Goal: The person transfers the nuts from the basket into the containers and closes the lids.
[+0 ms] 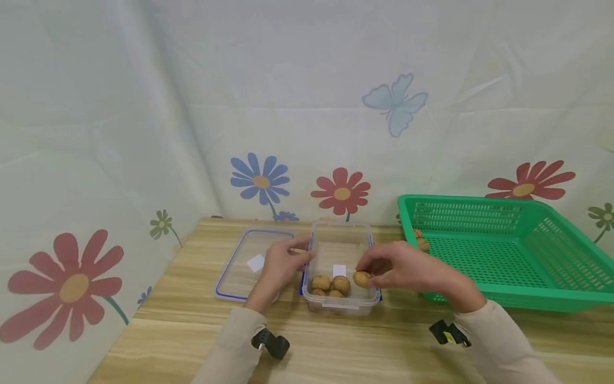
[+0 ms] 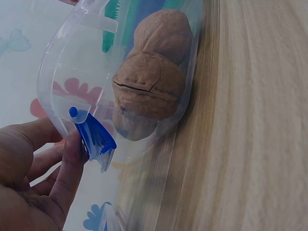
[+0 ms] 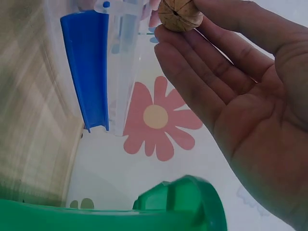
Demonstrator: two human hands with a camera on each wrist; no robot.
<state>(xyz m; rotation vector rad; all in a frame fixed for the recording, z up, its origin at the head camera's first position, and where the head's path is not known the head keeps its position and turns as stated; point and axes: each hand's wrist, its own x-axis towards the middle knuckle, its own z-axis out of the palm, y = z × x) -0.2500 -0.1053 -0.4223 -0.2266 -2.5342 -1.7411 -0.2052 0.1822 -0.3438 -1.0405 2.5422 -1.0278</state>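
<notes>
In the head view, a walnut (image 1: 362,279) is pinched by the right hand (image 1: 408,266) at the right rim of the clear box (image 1: 336,253). Other walnuts (image 1: 322,282) are gathered in its near end; writing on the white label (image 1: 339,271) cannot be read. A lid (image 1: 236,274) is laid left of the box, a green basket (image 1: 542,298) right. In the left wrist view, the box's edge is gripped by the left hand (image 2: 41,178) near a blue latch (image 2: 95,136). In the right wrist view, the walnut is held by thumb and fingertips (image 3: 168,52).

clear blue-clipped box (image 1: 336,255), lidless, upright, left hand (image 1: 282,262) touching its left side, a few brown, wrinkled walnuts (image 1: 340,285) bunched at its near end, another walnut (image 1: 362,279) pinched in the right hand (image 1: 403,266) by its right edge
</notes>
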